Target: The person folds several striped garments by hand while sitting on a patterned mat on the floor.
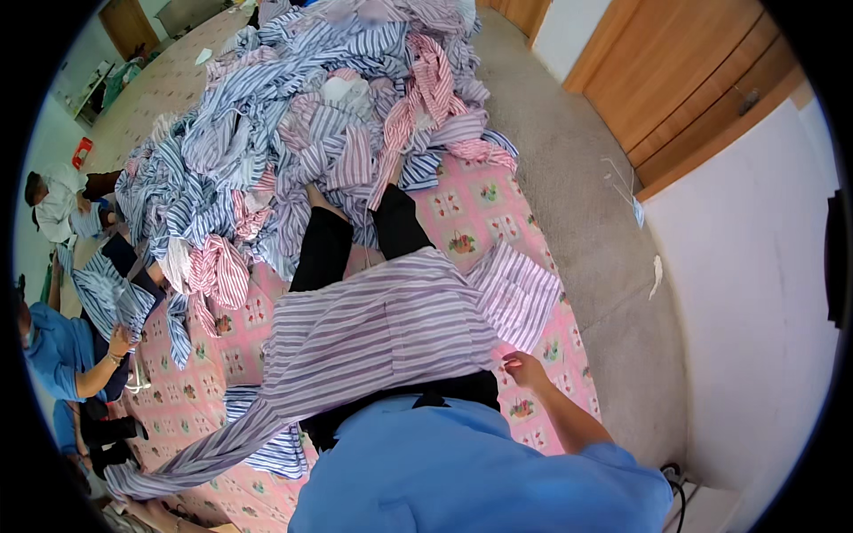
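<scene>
A purple, grey and white striped shirt [380, 320] lies spread across my lap and thighs. One long sleeve [220, 440] stretches out to the lower left. At its far end my left hand [141, 512], cut by the dark rim of the view, grips the cuff. My right hand [526, 370] is beside the shirt's right edge with its fingers curled; whether they pinch the cloth is unclear. Beyond that edge, a pink-and-purple striped part of cloth [516, 293] rests on the patterned sheet. Blue-and-white striped folded cloth [283, 450] lies partly under the sleeve.
A big heap of striped garments [300, 120] covers my lower legs. Pink printed sheet [466, 206] spreads over the floor. At left, a co-worker in blue [60, 353] handles a striped garment [110, 293]; another person [60, 200] sits farther back. A wooden door [653, 73] and white wall stand right.
</scene>
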{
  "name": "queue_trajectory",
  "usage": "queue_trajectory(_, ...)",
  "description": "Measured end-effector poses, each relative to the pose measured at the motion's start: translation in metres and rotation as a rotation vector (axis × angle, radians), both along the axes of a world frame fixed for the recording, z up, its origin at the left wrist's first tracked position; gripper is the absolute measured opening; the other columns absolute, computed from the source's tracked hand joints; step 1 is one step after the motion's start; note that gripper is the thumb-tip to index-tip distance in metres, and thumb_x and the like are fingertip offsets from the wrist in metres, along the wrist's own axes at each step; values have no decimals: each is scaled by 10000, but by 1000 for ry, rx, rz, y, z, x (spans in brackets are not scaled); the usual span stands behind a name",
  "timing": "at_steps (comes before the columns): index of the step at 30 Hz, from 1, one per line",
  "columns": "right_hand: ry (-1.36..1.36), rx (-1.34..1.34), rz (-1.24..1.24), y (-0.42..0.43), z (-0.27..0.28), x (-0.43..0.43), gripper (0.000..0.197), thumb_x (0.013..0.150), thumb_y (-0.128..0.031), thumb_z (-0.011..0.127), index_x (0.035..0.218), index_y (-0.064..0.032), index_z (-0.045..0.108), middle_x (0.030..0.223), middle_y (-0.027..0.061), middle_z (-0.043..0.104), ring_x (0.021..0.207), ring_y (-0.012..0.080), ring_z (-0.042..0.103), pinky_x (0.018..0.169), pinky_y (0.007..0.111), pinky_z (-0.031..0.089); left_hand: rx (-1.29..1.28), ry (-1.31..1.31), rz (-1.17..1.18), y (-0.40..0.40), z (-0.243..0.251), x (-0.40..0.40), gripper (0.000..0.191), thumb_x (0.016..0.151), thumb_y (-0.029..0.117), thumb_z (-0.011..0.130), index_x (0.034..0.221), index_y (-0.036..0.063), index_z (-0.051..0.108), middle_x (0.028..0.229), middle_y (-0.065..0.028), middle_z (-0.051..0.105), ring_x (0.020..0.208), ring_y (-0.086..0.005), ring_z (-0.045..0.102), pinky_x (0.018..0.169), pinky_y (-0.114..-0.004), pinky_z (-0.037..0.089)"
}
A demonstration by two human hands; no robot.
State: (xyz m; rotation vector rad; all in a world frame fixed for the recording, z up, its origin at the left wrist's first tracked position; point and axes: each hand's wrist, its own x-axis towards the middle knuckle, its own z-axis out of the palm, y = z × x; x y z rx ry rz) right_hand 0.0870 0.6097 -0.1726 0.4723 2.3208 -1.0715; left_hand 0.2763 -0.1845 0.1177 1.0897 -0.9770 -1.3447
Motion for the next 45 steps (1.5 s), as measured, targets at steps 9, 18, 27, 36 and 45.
queue_trajectory(9,245,-414,-233,-38,20,-70,240,795,-220,668,924,-30,599,755,18,600,685,103,541,617,221,422,97,352,-347,-17,-37,-29,479,874,301,561,1251,25,459,1275,-95,475,1121,-221,486,972,-355,377)
queue_trajectory(18,-255,-352,-267,-25,23,-115,447,712,-228,753,1021,22,548,845,88,592,691,154,563,595,267,475,-29,390,-277,37,-21,-59,486,881,328,547,1252,25,461,1246,-80,502,1078,-216,516,926,-337,411)
queue_trajectory(27,-124,-568,-199,-4,1,-118,410,749,-208,698,1109,-74,556,966,105,571,860,201,530,746,352,402,36,474,-347,36,-34,-56,477,903,344,494,1260,30,454,1272,-94,486,1129,-241,488,955,-372,398)
queue_trajectory(36,580,-704,-339,-90,56,-232,250,762,-87,668,988,-7,599,725,3,572,568,87,495,470,226,383,6,476,-267,32,-35,-69,410,895,344,516,1205,77,508,1132,-52,569,965,-201,569,821,-354,484)
queue_trajectory(45,169,-385,-124,-107,20,-196,193,770,-165,691,867,-14,620,631,-13,544,546,78,488,466,224,365,44,404,-296,35,-41,-69,408,894,335,524,1205,73,508,1143,-50,565,978,-196,565,847,-349,471)
